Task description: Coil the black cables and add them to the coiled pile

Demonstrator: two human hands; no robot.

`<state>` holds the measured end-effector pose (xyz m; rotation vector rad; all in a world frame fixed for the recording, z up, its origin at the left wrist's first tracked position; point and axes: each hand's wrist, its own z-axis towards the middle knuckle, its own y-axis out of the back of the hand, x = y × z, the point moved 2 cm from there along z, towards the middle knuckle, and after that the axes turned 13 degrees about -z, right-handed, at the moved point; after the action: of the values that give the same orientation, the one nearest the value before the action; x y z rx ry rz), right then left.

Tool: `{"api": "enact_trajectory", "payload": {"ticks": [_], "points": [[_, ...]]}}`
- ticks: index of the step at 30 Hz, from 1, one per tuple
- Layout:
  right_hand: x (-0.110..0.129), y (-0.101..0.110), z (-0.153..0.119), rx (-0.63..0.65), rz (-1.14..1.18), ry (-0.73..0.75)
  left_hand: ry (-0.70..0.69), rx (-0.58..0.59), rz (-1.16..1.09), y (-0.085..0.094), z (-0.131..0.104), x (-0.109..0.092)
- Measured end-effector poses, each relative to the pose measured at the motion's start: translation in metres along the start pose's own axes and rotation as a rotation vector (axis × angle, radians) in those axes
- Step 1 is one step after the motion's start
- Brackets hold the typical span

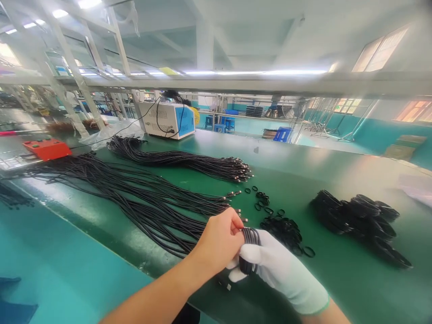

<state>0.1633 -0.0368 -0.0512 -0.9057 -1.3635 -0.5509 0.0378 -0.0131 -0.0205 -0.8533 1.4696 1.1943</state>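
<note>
My right hand, in a white glove, wraps round a small coil of black cable with thumb and fingers. My bare left hand is closed at the coil's left side, its thumb and forefinger pinched at the cable. What lies inside that pinch is mostly hidden. A plug dangles just below the coil. Loose black cables with metal-tipped plugs spread over the green table to the left. Just beyond my right hand lies a heap of small black rings.
A thick cable bundle lies farther back. On the right is a pile of wound cable coils. A white and blue machine stands at the table's far edge, and a red control box sits at left. A metal shelf beam spans above.
</note>
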Motion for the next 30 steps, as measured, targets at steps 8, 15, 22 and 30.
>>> {"api": "enact_trajectory", "payload": {"ticks": [8, 15, 22, 30], "points": [[-0.003, 0.000, 0.006, -0.095, -0.134, -0.083, 0.017, -0.049, -0.047, -0.006, 0.007, 0.022], [0.000, 0.005, 0.005, -0.119, -0.039, -0.117, 0.021, 0.054, 0.022, 0.003, 0.014, 0.015], [0.040, 0.074, -0.030, -0.543, 0.205, 0.077, -0.134, 0.108, 0.368, 0.011, 0.035, 0.012], [0.007, 0.079, -0.018, -0.581, 0.144, 0.027, -0.168, 0.299, 0.396, -0.052, 0.037, 0.038]]}}
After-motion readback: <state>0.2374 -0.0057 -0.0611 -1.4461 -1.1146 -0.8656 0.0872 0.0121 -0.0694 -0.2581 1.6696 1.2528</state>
